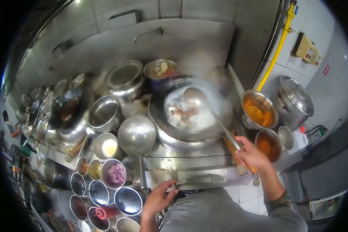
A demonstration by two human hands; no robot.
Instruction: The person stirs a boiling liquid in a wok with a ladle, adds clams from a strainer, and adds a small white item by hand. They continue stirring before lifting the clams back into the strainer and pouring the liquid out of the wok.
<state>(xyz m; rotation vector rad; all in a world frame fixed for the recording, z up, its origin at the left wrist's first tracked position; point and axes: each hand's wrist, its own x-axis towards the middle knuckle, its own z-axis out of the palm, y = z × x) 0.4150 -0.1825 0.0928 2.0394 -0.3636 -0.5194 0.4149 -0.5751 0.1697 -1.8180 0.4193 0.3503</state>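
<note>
Forearms (273, 186) reach forward, right hand (253, 154) gripping a ladle (194, 96), left hand (159, 198) loosely spread.

Kitchen interior, wide-angle view. A stainless-steel splashback (197, 40) spans the rear, with a bent faucet (148, 34) mounted on it. To its right stands a dark metal panel (255, 34); beyond, a yellow pipe (279, 49) descends along a pale tiled wall (317, 23) bearing cream switch boxes (307, 50) and a small red label (326, 70). White tiles form the floor (248, 192). A bright light (78, 1) shows at the upper left.
</note>
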